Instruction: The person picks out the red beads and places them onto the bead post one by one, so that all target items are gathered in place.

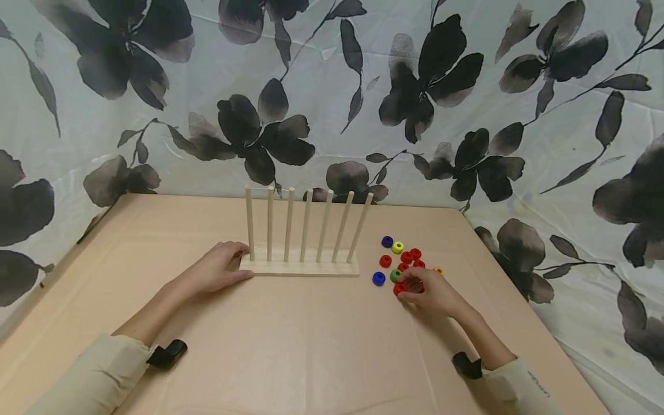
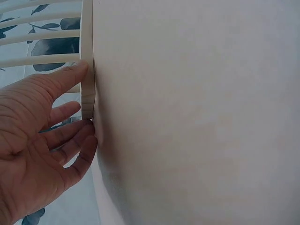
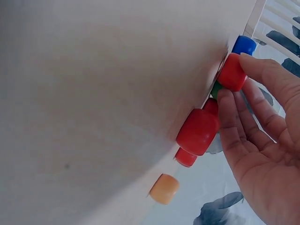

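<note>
Though apart, two blue beads (image 1: pixel 378 279).

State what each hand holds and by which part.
The right hand pinches a red bead by its sides, between thumb and fingers. The left hand holds the wooden peg rack's base by its left end.

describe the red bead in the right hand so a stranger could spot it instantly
On the tan table, find the wooden peg rack; loose beads lie to its right. At their near edge, the right hand pinches a red bead. Unlike the other red beads, this one has the thumb on it.
</note>
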The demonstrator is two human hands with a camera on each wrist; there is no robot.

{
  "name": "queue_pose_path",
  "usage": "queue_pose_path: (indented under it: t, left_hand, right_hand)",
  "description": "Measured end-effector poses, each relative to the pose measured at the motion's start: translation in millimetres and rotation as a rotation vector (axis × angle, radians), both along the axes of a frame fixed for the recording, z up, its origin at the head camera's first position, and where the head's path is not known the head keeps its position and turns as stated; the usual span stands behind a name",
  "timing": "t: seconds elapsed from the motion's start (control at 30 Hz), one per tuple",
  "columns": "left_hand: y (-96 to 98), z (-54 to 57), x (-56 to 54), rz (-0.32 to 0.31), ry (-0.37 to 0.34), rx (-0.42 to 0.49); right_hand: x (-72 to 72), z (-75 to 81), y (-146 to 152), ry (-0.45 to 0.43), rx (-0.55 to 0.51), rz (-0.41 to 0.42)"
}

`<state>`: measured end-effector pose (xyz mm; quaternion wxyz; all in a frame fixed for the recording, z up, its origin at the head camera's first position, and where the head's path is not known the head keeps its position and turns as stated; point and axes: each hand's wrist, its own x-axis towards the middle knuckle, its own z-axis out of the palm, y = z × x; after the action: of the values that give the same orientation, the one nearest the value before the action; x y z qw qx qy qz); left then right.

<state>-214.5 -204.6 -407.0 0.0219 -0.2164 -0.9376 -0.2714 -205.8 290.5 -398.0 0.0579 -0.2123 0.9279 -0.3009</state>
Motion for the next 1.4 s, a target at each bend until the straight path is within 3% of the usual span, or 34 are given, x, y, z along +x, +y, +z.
queue_pose_path:
  t: [0.27,0.6,1.03,1.4]
  left_hand:
    - [1.8,-0.8,-0.2,-0.006,0.001,-0.018]
    - [3.7,3.1,-2.0,-0.003,-0.012,-0.03]
    - [0.4,-0.3,-0.7,0.003,-0.01,-0.026]
    - [1.9,2.2,-0.2,0.012,-0.029,-0.022]
  right_hand:
    - [1.9,5.3,-2,0.049,-0.069,-0.007]
    - [-2.0,25.1,-13,0.141,-0.098,-0.035]
    - [-4.2,46.6,-27,0.124,-0.2,-0.043]
    - [-7.0,63.9,-41,0.177,-0.245,-0.059]
